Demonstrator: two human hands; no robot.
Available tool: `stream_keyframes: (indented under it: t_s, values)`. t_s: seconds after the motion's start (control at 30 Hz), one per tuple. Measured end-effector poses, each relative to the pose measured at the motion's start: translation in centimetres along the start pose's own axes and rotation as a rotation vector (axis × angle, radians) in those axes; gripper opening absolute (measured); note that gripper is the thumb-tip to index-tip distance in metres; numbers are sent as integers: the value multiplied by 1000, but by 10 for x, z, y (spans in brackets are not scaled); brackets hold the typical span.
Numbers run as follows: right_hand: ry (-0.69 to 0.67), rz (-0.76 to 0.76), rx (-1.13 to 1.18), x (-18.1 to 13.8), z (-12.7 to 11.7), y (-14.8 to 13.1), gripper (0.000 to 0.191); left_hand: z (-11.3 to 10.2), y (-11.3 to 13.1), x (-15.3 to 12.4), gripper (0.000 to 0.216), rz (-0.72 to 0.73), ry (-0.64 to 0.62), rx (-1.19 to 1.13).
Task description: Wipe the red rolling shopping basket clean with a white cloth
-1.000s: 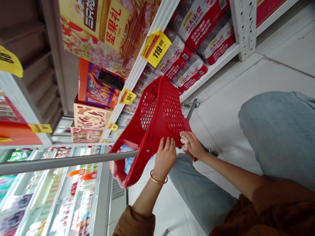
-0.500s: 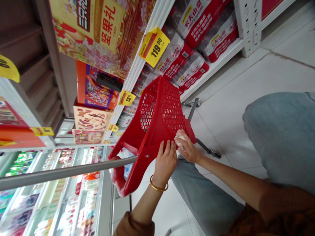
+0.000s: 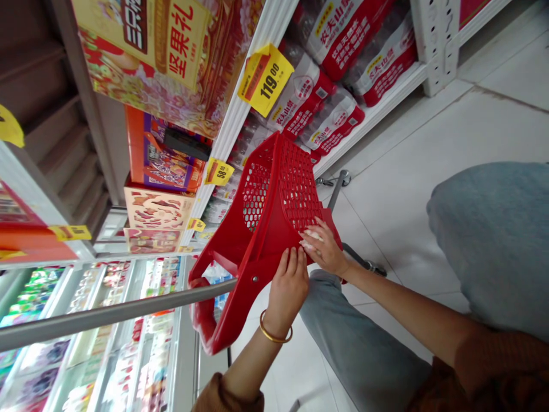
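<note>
A red plastic shopping basket (image 3: 266, 217) is tipped on its side, its mesh wall facing me. My left hand (image 3: 289, 286), with a gold bangle on the wrist, grips the basket's solid edge with its fingers curled over it. My right hand (image 3: 323, 249) presses a crumpled white cloth (image 3: 312, 236) against the lower corner of the mesh wall. A grey metal handle bar (image 3: 107, 315) runs out from the basket to the left.
White shelves (image 3: 253, 97) hold boxed gift sets (image 3: 163, 51), yellow price tags (image 3: 266, 80) and packs of bottled water (image 3: 338, 46). A chilled display case (image 3: 86, 343) is at lower left. My knees in blue jeans (image 3: 493, 240) are over the white tiled floor (image 3: 403, 166).
My right hand with the cloth has slid up along the basket's lower corner onto the mesh wall. My left hand has kept its grip on the edge.
</note>
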State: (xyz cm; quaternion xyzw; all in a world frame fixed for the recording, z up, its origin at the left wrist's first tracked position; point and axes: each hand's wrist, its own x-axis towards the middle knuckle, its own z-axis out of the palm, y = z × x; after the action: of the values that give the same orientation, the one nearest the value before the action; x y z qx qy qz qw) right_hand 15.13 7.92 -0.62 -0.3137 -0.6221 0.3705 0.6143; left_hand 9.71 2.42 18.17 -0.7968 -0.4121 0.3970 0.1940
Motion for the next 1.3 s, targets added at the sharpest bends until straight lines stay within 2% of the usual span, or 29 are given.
stream_keyframes:
  t_s: [0.17, 0.33, 0.47, 0.83, 1.0, 1.13, 1.3]
  values:
    - [9, -25, 85, -11, 7, -7, 48, 5, 2, 8, 49, -17, -45, -16]
    - [3, -51, -2, -31, 16, 12, 54, 20, 8, 21, 46, 46, -71, 7]
    - [-8, -27, -52, -44, 19, 26, 52, 24, 10, 26, 47, 62, -93, -8]
    - [85, 168, -97, -84, 25, 68, 48, 25, 11, 27, 45, 59, -127, 6]
    - [108, 324, -71, -96, 22, 83, 44, 26, 14, 33, 47, 20, -129, -33]
    - [127, 369, -70, -92, 23, 78, 45, 27, 17, 39, 46, -4, -129, -27]
    - [148, 382, -60, -63, 27, 44, 45, 28, 19, 42, 47, -36, -128, -31]
